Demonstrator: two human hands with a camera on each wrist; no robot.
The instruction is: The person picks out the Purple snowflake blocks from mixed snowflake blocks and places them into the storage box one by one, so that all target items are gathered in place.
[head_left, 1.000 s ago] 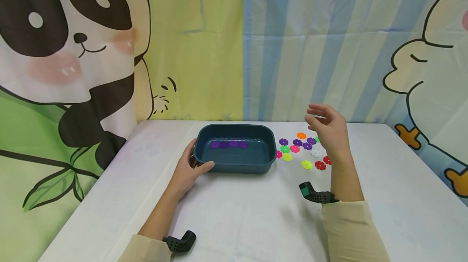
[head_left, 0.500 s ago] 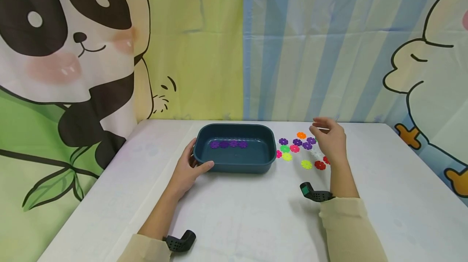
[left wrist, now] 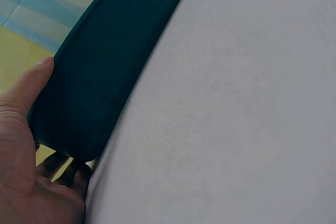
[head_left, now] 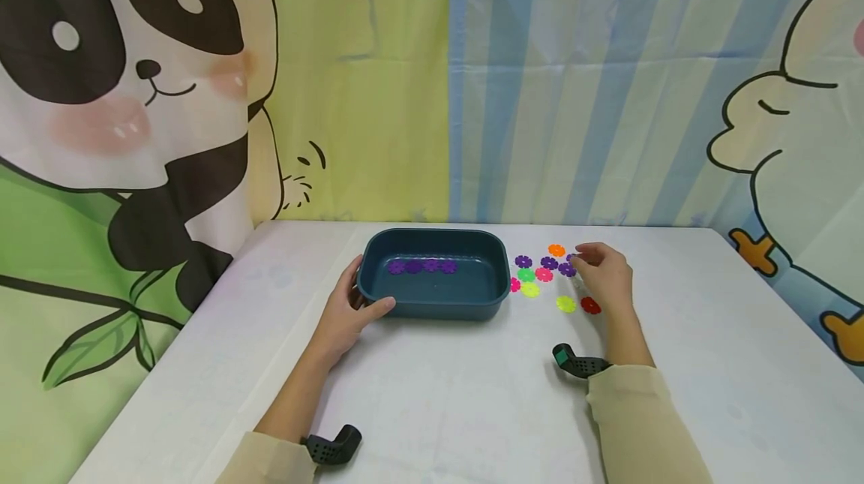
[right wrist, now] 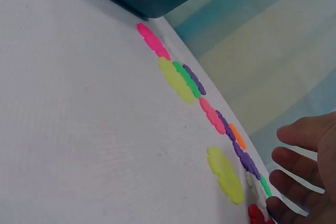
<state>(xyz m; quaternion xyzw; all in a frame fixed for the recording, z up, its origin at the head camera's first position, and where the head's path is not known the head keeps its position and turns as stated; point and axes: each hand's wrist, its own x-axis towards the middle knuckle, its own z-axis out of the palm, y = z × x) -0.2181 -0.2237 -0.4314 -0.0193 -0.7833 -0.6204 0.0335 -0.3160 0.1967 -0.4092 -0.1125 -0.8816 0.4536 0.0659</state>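
Note:
A dark teal plastic basin [head_left: 445, 311] stands on the white table, with several purple flower-shaped discs [head_left: 430, 266] lying in a row inside. My left hand [head_left: 342, 319] grips its left end, thumb at the front and fingers round the side, as the left wrist view also shows. Right of the basin, my right hand [head_left: 607, 278] hovers low over loose flower discs, fingers bent and nothing seen between them. Its fingertips are close to a purple disc [head_left: 567, 269]. Some discs are partly hidden beneath the hand. In the right wrist view its fingers [right wrist: 296, 163] are spread apart.
Pink, green, orange, yellow and red discs lie scattered between the basin and my right hand, among them a yellow disc [head_left: 566, 305] and a red disc [head_left: 590, 305] nearest me. A printed curtain [head_left: 540, 94] hangs behind the table [head_left: 445, 401].
My right hand has come down from above toward the discs, covering several of them. The left hand and the basin have stayed in place.

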